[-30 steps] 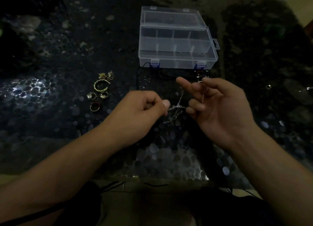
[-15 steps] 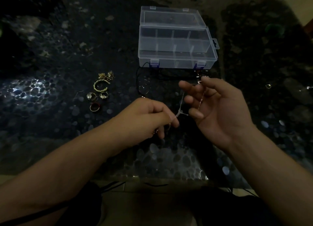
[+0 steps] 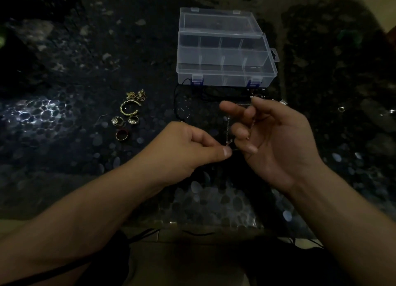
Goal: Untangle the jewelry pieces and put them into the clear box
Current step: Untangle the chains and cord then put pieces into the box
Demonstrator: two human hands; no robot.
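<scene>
A thin silver chain (image 3: 228, 129) hangs between my two hands above the dark table. My left hand (image 3: 188, 148) pinches its lower end between thumb and forefinger. My right hand (image 3: 272, 137) is palm-up with curled fingers, and the chain is looped over them. The clear box (image 3: 225, 71) stands open beyond my hands, lid tilted back, with several empty compartments. To the left lie a gold bangle (image 3: 128, 108), a tangle of gold chain (image 3: 136, 95) and three rings (image 3: 123, 127). A black cord necklace (image 3: 182, 107) lies in front of the box.
The table top (image 3: 64, 135) is dark with a pebble pattern and a bright glare patch at the left. A small ring (image 3: 340, 109) lies at the right. The table's near edge runs just below my forearms, with dark cords hanging there.
My left hand has drawn the chain's end down and toward me, then shifted slightly right. The bunched tangle seen between my hands earlier now hangs as a straighter strand. My right hand stays nearly still.
</scene>
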